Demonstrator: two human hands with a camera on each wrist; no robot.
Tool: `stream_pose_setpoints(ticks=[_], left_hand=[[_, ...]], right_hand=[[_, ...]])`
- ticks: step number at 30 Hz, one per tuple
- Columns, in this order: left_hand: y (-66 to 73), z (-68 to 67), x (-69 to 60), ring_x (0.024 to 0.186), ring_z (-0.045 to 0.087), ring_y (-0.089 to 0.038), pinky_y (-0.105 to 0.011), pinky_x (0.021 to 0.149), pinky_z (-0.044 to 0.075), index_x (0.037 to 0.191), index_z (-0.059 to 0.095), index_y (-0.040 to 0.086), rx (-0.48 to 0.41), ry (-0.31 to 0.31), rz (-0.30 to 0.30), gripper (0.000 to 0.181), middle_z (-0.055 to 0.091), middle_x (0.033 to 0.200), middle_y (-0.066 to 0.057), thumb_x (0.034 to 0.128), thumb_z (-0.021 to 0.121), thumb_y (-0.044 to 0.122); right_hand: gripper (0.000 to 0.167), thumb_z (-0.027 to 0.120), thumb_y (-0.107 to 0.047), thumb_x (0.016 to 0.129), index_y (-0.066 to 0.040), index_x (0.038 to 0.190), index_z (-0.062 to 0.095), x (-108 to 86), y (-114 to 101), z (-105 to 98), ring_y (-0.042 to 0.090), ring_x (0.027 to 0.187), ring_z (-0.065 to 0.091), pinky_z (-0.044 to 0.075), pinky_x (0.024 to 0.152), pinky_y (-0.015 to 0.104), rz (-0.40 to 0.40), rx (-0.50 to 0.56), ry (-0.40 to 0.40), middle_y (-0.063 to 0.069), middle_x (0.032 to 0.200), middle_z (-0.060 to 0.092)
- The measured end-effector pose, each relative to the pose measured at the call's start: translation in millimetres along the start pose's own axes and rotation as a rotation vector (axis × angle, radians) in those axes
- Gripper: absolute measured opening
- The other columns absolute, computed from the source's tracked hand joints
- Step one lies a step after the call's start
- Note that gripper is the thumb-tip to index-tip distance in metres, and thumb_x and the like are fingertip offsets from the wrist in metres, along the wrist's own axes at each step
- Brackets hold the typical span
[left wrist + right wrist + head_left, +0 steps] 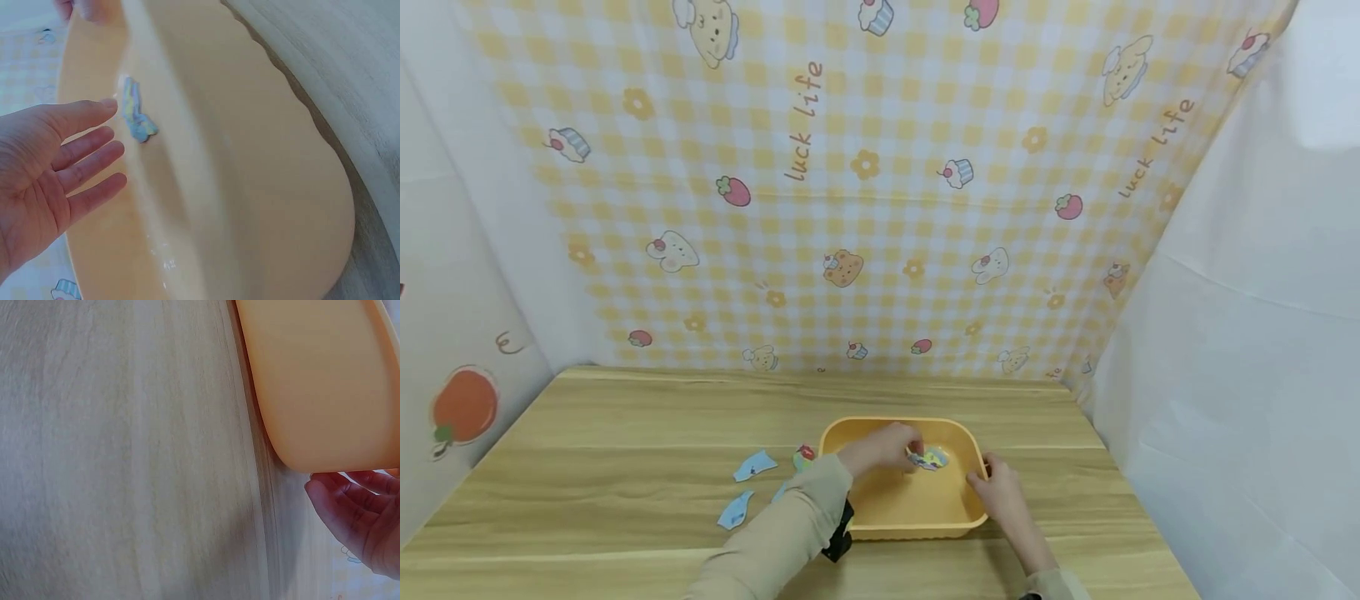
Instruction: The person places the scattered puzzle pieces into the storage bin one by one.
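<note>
Loosely spread and empty: the left hand [889, 446], inside the bin [921, 504] at lower centre of the head view, just beside the bright pieces [936, 457] near the far wall. Right of it, with thumb over the rim, gripping the bin: the right hand [1002, 492]. Might fumble thin, flat-looking pieces against smooth plastic; might shift or tip the bin by tugging the rim. Lower left, on the table [625, 467]: blue pieces [755, 466], partly blocked by the left sleeve [782, 533]. Above: checked cloth [812, 321].
</note>
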State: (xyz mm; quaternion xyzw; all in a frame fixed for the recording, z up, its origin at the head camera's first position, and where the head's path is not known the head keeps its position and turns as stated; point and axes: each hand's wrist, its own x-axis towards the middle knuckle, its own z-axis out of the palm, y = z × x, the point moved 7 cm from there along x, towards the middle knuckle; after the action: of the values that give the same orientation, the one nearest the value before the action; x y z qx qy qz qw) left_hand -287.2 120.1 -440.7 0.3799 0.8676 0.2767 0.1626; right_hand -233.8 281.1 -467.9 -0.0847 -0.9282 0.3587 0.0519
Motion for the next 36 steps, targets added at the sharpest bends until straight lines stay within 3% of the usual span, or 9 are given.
stream_pose_setpoints(ticks=[10,17,24,29,36], left_hand=[[-9.7,-14.6,-21.8,0.095,0.059,-0.026,-0.027,0.08,0.049,0.099,0.06,0.0,-0.111,0.034,0.052,0.021,0.062,0.102,-0.013,0.0801,0.065,0.005],[-12.8,-21.3,-34.1,0.097,0.06,-0.032,-0.041,0.086,0.049,0.102,0.058,-0.004,-0.166,0.075,0.133,0.024,0.062,0.105,-0.019,0.0807,0.066,0.005],[-22.9,-32.5,-54.4,0.105,0.057,-0.027,-0.044,0.087,0.048,0.11,0.058,0.003,-0.167,0.151,0.055,0.031,0.061,0.112,-0.012,0.0831,0.066,0.016],[-26.0,-41.5,-68.2,0.104,0.057,-0.028,-0.045,0.086,0.048,0.11,0.058,0.004,-0.199,0.211,0.055,0.03,0.061,0.112,-0.014,0.0833,0.065,0.015],[-43.8,-52.7,-89.8,0.107,0.055,-0.026,-0.042,0.086,0.047,0.11,0.059,0.006,-0.206,0.317,-0.01,0.031,0.062,0.112,-0.008,0.0834,0.065,0.021]], right_hand=[[0.031,0.058,-0.005,0.079,0.012,0.105,0.055,-0.3,1.2,0.3,0.021,0.07,0.06,0.053,0.058,0.031,0.002,0.012,0.003,0.02,0.083,0.063],[0.032,0.058,-0.005,0.08,0.012,0.106,0.055,-1.3,2.7,-0.1,0.02,0.07,0.06,0.053,0.058,0.03,0.02,0.016,-0.003,0.02,0.084,0.063],[0.032,0.057,-0.006,0.08,0.013,0.106,0.054,-1.7,2.5,1.9,0.02,0.071,0.06,0.053,0.058,0.03,0.013,0.019,-0.014,0.02,0.085,0.063],[0.031,0.058,-0.005,0.08,0.012,0.105,0.055,-1.5,3.0,0.7,0.02,0.068,0.059,0.052,0.057,0.03,0.008,0.02,0.003,0.019,0.082,0.063],[0.032,0.057,-0.005,0.08,0.013,0.107,0.054,-0.8,3.1,1.4,0.019,0.068,0.059,0.052,0.056,0.029,0.009,0.025,-0.005,0.019,0.082,0.063]])
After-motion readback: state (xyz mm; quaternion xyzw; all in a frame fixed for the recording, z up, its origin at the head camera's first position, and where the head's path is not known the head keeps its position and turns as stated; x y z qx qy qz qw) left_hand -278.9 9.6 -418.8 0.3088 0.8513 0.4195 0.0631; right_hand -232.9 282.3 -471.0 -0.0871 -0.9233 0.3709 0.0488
